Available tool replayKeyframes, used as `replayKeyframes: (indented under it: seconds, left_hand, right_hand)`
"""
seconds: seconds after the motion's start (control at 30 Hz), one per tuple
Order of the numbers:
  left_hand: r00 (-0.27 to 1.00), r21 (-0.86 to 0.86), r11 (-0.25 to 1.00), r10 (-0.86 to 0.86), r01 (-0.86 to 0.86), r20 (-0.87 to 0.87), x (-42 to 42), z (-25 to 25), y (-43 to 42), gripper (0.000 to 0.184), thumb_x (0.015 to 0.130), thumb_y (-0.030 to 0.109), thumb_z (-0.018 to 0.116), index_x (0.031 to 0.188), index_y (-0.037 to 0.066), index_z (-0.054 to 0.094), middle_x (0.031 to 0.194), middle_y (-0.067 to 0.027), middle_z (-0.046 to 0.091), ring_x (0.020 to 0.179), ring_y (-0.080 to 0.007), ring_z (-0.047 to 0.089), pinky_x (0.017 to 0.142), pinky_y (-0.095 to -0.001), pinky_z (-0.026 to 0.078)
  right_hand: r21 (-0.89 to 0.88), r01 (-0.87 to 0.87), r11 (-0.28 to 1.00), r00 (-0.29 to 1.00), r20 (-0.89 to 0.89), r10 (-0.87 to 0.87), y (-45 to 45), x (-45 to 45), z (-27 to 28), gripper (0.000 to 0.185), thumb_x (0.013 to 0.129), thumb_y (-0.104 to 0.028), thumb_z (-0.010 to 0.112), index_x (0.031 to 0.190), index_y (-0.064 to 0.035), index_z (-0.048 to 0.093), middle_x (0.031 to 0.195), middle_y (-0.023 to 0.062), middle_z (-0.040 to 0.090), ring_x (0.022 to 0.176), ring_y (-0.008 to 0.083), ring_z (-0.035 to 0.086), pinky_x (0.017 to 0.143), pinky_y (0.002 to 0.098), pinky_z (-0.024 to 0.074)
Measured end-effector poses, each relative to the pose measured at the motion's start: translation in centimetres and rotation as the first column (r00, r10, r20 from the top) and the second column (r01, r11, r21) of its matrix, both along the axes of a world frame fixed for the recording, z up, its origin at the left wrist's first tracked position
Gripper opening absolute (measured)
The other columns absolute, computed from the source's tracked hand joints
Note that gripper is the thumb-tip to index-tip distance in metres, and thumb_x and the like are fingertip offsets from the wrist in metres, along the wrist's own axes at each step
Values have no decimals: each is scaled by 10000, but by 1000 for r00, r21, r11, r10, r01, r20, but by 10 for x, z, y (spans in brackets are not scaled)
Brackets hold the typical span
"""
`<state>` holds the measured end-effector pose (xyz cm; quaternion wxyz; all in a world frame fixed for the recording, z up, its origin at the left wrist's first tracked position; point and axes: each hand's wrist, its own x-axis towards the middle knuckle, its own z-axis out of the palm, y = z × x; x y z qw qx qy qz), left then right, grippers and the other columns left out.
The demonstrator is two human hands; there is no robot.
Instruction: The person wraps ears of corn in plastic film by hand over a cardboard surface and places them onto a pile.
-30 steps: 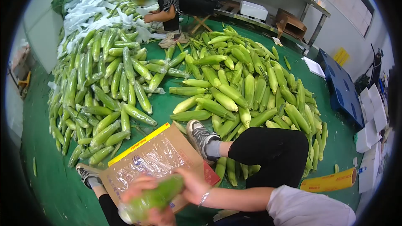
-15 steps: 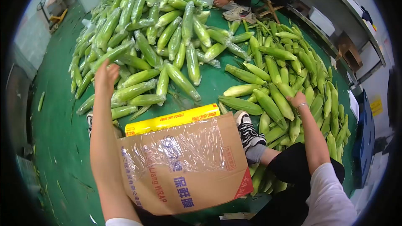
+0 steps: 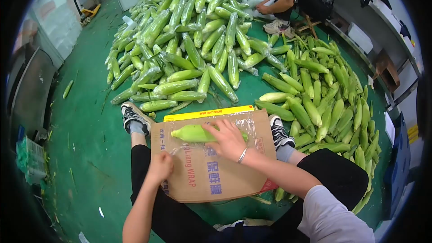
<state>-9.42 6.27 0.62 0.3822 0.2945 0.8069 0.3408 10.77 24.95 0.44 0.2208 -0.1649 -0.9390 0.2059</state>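
Note:
An unwrapped ear of corn [image 3: 191,133] in its green husk lies across the cardboard box [image 3: 238,175] on my lap. My right hand [image 3: 228,140], a bracelet at its wrist, grips the corn from above around its right half. Closed fingers on my left hand [image 3: 160,167] pinch the edge of clear plastic wrap [image 3: 182,149] at the box's left side. The film stretches over the box top beneath the corn. Behind the box's far edge shows the yellow carton of the wrap roll [image 3: 211,111].
Film-wrapped corn [image 3: 180,85] is heaped on the green floor ahead. Unwrapped corn [image 3: 333,103] is piled to the right. Another person [image 3: 288,4] sits at the back near a bench. A pallet jack [image 3: 83,9] stands far left, a crate [image 3: 33,157] nearer.
My right hand has brought an ear of corn from the right pile onto the box. My left hand has come back from the wrapped heap to the film's edge. The view has shifted left.

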Motion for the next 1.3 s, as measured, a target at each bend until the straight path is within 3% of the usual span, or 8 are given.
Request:
replayKeyframes:
  seconds: [0.13, 0.27, 0.53, 0.7, 0.77, 0.9, 1.0, 1.3]
  left_hand:
    - [740, 524, 612, 156, -592, 654, 14, 47, 21, 239, 963, 115, 451, 762, 15, 534, 866, -136, 652, 801, -234, 632, 800, -355, 522]
    - [728, 362, 805, -123, 471, -674, 30, -20, 69, 326, 903, 311, 590, 1035, 15, 626, 975, -175, 643, 892, -345, 604, 859, -429, 465]
    - [459, -86, 780, -449, 620, -767, 15, 17, 75, 655, 687, 521, 742, 1131, 76, 559, 1028, -173, 571, 944, -344, 590, 774, -433, 491]
    - [503, -84, 721, -557, 688, -661, 46, 10, 33, 611, 723, 461, 734, 1126, 43, 546, 1073, -211, 575, 883, -383, 612, 775, -453, 514]
    - [480, -189, 647, -702, 739, -526, 71, 1, 0, 653, 702, 492, 738, 1130, 37, 547, 1093, -220, 567, 890, -383, 607, 785, -457, 508]
    - [291, -357, 619, -703, 700, -649, 77, 37, 8, 670, 678, 533, 744, 1133, 71, 576, 1049, -183, 578, 987, -350, 561, 848, -447, 477]
    - [417, 102, 849, -147, 519, -897, 55, 23, 36, 665, 662, 479, 777, 1093, 19, 568, 1053, -175, 553, 1041, -344, 511, 883, -454, 411]
    - [630, -5, 778, -513, 628, -584, 58, 6, 53, 750, 768, 586, 674, 1060, -90, 533, 957, -296, 628, 801, -438, 647, 700, -471, 537]
  right_hand:
    - [-203, -148, 968, 975, 131, 177, 7, 1, 5, 629, 769, -309, 738, 1316, -96, 513, 1126, 139, 544, 1044, 333, 499, 935, 413, 406]
    - [198, 4, 980, 998, 60, -17, -5, 6, 26, 626, 754, -310, 743, 1288, -73, 519, 1147, 146, 540, 1054, 335, 501, 908, 438, 407]
    - [210, 450, 868, 878, 71, -473, -3, 100, -45, 226, 777, -114, 709, 976, -19, 660, 807, 117, 629, 684, 316, 595, 650, 383, 490]
    - [-805, 286, 520, 698, -197, -689, 23, 109, 8, 101, 863, -16, 580, 859, 70, 634, 698, 59, 640, 598, 128, 595, 546, 274, 489]
    - [-876, 329, 353, 797, 57, -601, -28, 121, 26, 176, 883, -87, 600, 940, 79, 616, 758, 63, 658, 628, 137, 605, 567, 278, 494]
    - [-26, 269, 963, 932, 258, -253, -91, 88, 15, 360, 867, -319, 620, 944, 33, 610, 1059, 217, 553, 993, 345, 535, 854, 447, 435]
    - [156, 409, 899, 885, 173, -432, -21, 29, 26, 385, 875, -343, 587, 947, 35, 613, 980, 217, 562, 938, 366, 550, 833, 478, 429]
    - [-527, -283, 801, 754, 394, 526, 31, -38, -17, 746, 964, -588, 260, 1462, -34, 288, 1508, 205, 277, 1402, 323, 264, 1131, 416, 240]
